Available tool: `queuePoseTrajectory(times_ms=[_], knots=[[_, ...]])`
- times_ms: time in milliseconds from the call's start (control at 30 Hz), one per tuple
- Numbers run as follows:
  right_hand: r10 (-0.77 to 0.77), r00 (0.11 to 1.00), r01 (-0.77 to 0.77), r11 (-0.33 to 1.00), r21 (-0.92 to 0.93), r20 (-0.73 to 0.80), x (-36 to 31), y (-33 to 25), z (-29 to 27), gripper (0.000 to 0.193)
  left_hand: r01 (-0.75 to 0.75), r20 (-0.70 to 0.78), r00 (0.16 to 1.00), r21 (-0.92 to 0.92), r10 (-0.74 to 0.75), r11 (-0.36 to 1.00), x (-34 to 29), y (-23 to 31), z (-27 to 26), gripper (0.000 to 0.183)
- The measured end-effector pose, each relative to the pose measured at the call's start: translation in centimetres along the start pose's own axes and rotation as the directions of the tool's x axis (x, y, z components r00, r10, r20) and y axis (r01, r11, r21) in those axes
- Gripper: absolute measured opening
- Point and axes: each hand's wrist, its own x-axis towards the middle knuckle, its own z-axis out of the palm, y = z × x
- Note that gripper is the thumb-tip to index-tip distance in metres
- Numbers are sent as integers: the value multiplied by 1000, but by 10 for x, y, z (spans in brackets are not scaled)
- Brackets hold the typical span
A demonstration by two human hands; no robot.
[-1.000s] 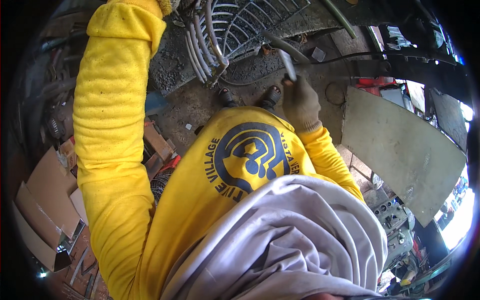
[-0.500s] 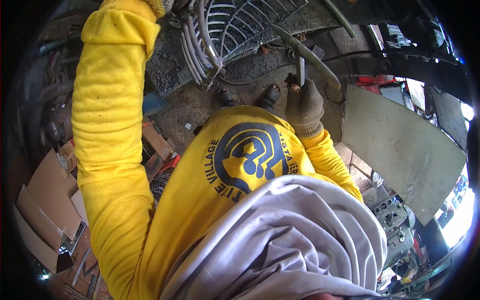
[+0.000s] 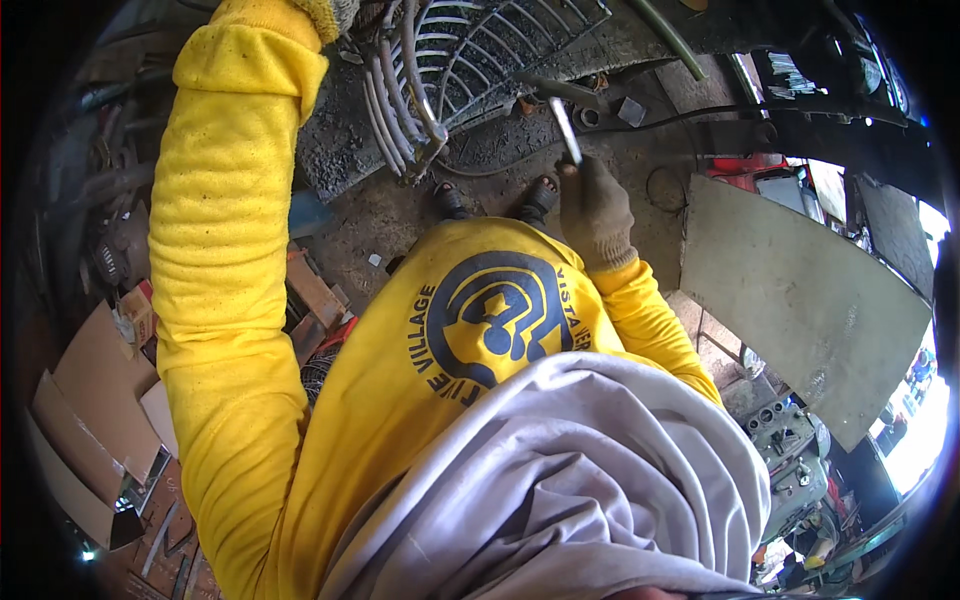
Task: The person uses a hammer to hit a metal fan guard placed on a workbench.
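My right hand [image 3: 597, 205], in a brown knit glove, is closed around the pale metal handle of a chipping hammer [image 3: 566, 128]. The hammer's long dark head is over the lower right part of a metal grille [image 3: 475, 55]; I cannot tell whether they touch. Curved bars make up the grille, with a bundle of bent bars [image 3: 400, 100] standing at its left end. At the top edge my gloved left hand [image 3: 333, 14] is beside those bent bars. Its fingers are cut off by the picture edge, so its grip is hidden.
Dark grit covers the work surface [image 3: 330, 150] under the grille. A large pale metal sheet [image 3: 800, 300] stands to the right, with a machine [image 3: 790, 440] below it. Cardboard [image 3: 100, 400] lies at left. A cable [image 3: 680, 112] runs across the right side.
The hammer has swung left and away from me, its head now nearer the grille and more level. My right hand has turned with it. The left arm has shifted slightly right.
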Motion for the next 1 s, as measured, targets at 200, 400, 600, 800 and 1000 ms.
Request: queuePoseTrajectory(times_ms=[200,400,600,800,1000], knots=[[-65,997,65,998,-5,-49,1,10,9,24,-33,-50,998,19,34,999,-6,9,-6,28],[-53,996,53,999,8,-79,-3,7,4,25,-50,-100,995,-241,26,969,-3,-4,8,26],[-102,991,107,993,50,-91,-3,6,1,26,-119,-213,968,78,134,990,-1,-2,18,25],[-157,987,157,988,-13,-39,4,21,14,24,-227,-359,915,-83,184,970,12,-14,29,23],[37,999,-38,998,-51,-34,-5,7,11,24,-7,-67,998,68,12,998,4,17,-1,20]])
